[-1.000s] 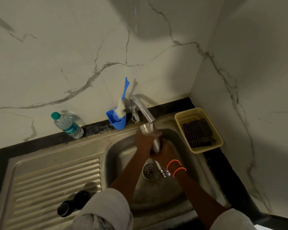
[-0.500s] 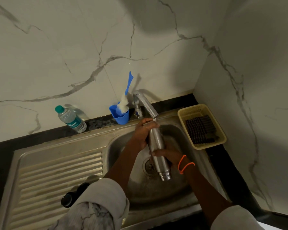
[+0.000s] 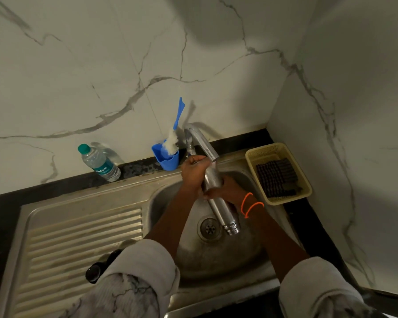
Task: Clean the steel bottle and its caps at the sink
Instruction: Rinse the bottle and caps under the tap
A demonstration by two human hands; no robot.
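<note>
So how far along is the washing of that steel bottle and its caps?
Partway, it seems. The steel bottle is uncapped, its open end pointing down over the sink; left hand and right hand both grip it under the tap. A dark cap lies on the drainboard, apparently unwashed. The bottle brush stands unused.

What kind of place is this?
Most likely a home kitchen sink corner. A steel sink with a ribbed drainboard is set in a dark counter, under a tap, with a bottle brush in a blue holder against marble-look wall tiles.
</note>
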